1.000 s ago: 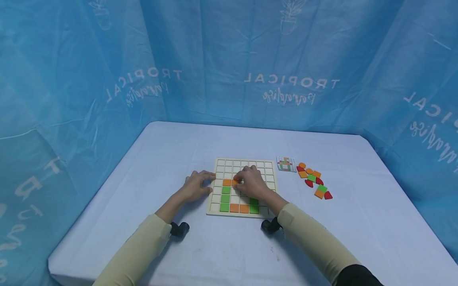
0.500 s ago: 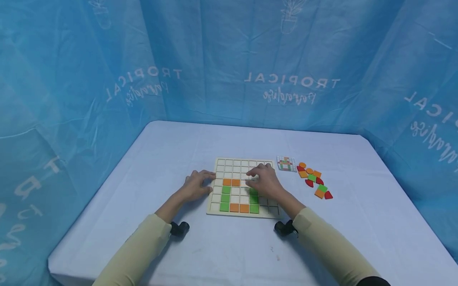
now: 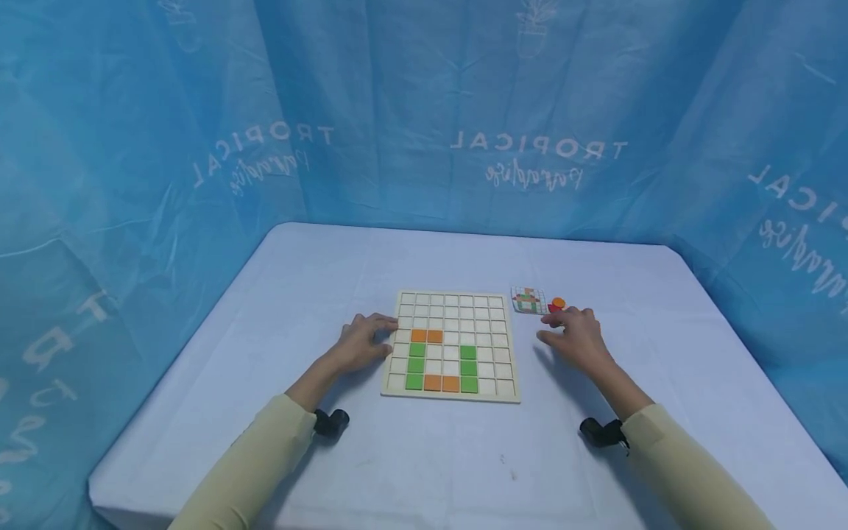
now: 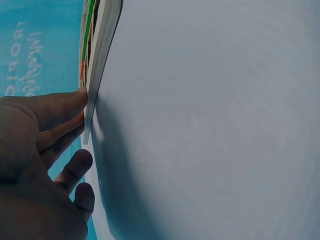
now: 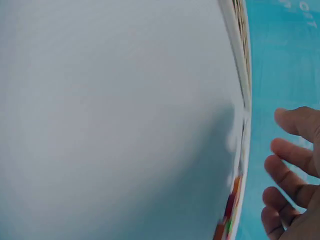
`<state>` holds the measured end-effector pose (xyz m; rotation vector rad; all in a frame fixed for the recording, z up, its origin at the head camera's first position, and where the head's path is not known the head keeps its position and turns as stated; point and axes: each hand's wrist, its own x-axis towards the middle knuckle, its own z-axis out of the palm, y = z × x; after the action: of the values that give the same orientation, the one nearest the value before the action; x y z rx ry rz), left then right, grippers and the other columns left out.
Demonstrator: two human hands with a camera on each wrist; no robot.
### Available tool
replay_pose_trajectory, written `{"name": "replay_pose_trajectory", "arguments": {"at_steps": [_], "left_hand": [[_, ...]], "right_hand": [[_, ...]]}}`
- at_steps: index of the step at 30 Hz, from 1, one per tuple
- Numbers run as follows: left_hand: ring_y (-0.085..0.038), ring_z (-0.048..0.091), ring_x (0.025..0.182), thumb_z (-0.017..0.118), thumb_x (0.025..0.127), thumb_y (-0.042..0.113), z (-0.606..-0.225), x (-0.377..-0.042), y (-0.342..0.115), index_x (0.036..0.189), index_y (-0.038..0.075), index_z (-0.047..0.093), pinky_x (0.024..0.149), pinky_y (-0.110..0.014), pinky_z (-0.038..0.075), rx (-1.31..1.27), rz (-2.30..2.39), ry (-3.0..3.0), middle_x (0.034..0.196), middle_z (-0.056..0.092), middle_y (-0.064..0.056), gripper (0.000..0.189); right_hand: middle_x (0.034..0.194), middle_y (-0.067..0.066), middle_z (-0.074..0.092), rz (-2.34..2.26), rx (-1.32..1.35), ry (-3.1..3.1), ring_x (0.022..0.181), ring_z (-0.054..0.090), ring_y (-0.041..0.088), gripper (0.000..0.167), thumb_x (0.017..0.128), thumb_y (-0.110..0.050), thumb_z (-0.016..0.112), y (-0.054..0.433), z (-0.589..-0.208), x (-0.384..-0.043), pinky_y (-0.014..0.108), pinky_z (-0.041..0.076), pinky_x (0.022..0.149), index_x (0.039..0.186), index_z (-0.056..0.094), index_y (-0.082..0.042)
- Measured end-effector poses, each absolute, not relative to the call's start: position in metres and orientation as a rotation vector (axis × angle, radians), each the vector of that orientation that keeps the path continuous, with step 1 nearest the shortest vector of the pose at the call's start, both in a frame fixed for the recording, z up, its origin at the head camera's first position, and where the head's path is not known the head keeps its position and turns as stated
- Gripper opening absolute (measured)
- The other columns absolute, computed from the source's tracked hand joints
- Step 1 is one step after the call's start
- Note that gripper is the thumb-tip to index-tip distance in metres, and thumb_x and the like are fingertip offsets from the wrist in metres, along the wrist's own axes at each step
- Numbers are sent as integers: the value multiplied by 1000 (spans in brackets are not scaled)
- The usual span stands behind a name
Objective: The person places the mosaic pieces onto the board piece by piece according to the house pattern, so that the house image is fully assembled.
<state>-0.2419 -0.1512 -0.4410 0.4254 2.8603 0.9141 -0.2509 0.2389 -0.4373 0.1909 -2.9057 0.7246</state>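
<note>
A square wooden grid board [image 3: 450, 397] lies flat on the table. Two columns of green square tiles [image 3: 415, 366] stand on it, with two orange tiles [image 3: 441, 383] between them at the bottom and two more orange tiles [image 3: 427, 336] at the upper left. My left hand [image 3: 361, 344] rests fingertips at the board's left edge, not curled round anything. Off the board's right side, my right hand [image 3: 576, 338] hovers with thumb and fingers apart, nothing between them. It hides most of the loose pieces; an orange disc [image 3: 559, 302] and a red piece [image 3: 553, 309] show beyond it.
A small pattern card [image 3: 528, 300] lies by the board's upper right corner. White cloth covers the table [image 3: 424, 456], and blue printed curtains [image 3: 424, 110] hang behind and at both sides. Each wrist carries a black camera [image 3: 331, 423].
My right hand has let go of the orange tile in the upper row and moved right, off the board, over the loose pieces. The left hand has stayed at the board's edge.
</note>
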Motion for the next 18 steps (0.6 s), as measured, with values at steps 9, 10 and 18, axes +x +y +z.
{"name": "replay_pose_trajectory", "arguments": {"at_steps": [9, 10, 18], "left_hand": [[-28, 38, 122, 69, 87, 13, -442, -243, -151, 129, 7, 60, 93, -47, 27, 420, 908, 2856, 139, 51, -5, 43], [-27, 38, 122, 69, 87, 13, -442, -243, -151, 129, 7, 60, 93, -47, 26, 415, 913, 2853, 139, 51, -5, 43], [-23, 41, 110, 70, 87, 14, -442, -243, -150, 129, 8, 60, 87, -43, 29, 412, 904, 2864, 138, 52, -3, 44]], "right_hand": [[98, 22, 59, 648, 67, -2942, 95, 43, 39, 39, 79, -22, 78, 282, -442, -221, 50, 36, 75, 106, 70, 5], [98, 23, 59, 631, 64, -2939, 95, 43, 39, 39, 79, -21, 78, 285, -443, -219, 51, 36, 75, 106, 70, 5], [92, 22, 59, 569, 79, -2920, 89, 44, 39, 36, 77, -16, 79, 299, -450, -209, 48, 35, 70, 103, 70, 7]]}}
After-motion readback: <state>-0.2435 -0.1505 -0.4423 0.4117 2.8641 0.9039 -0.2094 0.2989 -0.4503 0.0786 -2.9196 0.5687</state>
